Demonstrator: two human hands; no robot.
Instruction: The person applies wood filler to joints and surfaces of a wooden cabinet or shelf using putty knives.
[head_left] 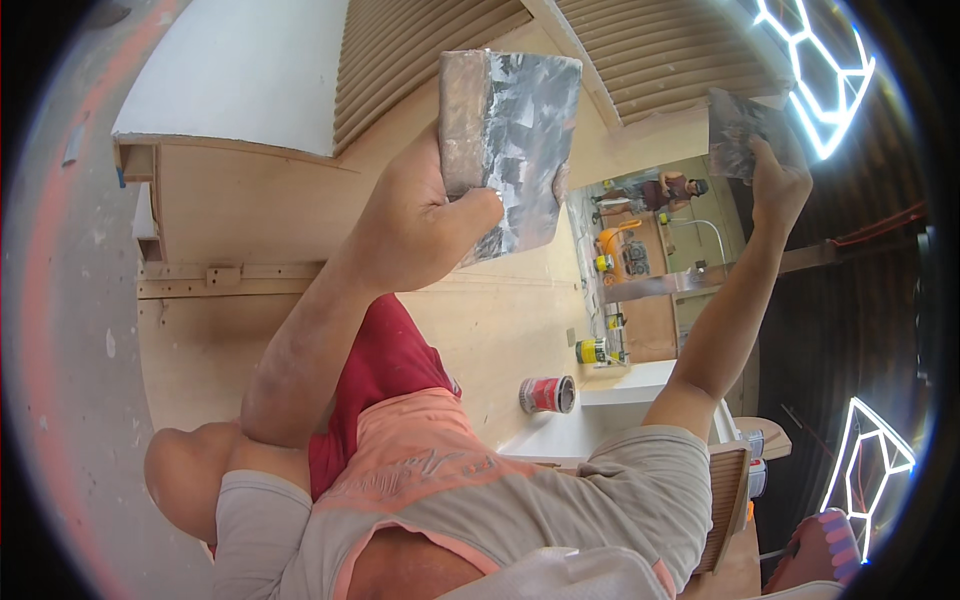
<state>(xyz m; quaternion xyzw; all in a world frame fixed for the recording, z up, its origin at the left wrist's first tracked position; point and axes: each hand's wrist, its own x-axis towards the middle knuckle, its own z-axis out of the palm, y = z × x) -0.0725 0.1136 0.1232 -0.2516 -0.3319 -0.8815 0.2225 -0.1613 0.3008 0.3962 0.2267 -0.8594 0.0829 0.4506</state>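
My left hand (430,220) grips a flat, squarish putty board (530,140), its thumb across the front and its fingers mostly hidden behind. A brown band runs along one edge of the board, and grey and white filler is smeared over the rest. Over at the upper right, my raised right hand (780,185) is closed on a thin dark putty spreader (740,130) with a stained face. That spreader is near a pale wooden frame edge, but whether it touches cannot be told.
Ribbed wooden panels (420,55) and a white panel (240,70) stand ahead. An open red can (547,394) lies by a white ledge (640,383); a yellow can (592,351) is beyond. Another person (675,190) is in the background. Lit hexagonal lamps (830,85) glow at the right.
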